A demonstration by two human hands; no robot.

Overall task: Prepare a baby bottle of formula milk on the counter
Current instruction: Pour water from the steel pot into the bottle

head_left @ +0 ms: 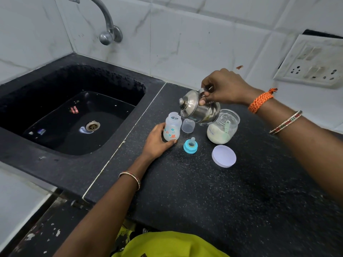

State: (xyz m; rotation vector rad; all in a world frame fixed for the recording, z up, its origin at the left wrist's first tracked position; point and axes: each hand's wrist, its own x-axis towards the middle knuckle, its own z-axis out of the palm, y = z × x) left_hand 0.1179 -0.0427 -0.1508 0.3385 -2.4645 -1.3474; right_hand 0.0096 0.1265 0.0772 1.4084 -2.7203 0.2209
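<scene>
A small open baby bottle [172, 127] with orange and blue prints stands upright on the black counter [213, 191]. My left hand [157, 141] grips its lower part from the left. My right hand [225, 87] holds the handle of a lidded steel pot [199, 108], tilted with its spout right at the bottle's mouth. The blue ring with the teat [190, 145] lies on the counter in front. A clear bottle cap [188, 125] stands behind it. An open glass jar of formula powder [223, 127] with a green scoop inside sits under the pot's right side.
The jar's pale lilac lid [224, 156] lies flat to the right of the teat. A black sink [78, 115] with a drain lies to the left, under a steel tap [106, 25]. A socket plate [313, 62] hangs on the tiled wall at right.
</scene>
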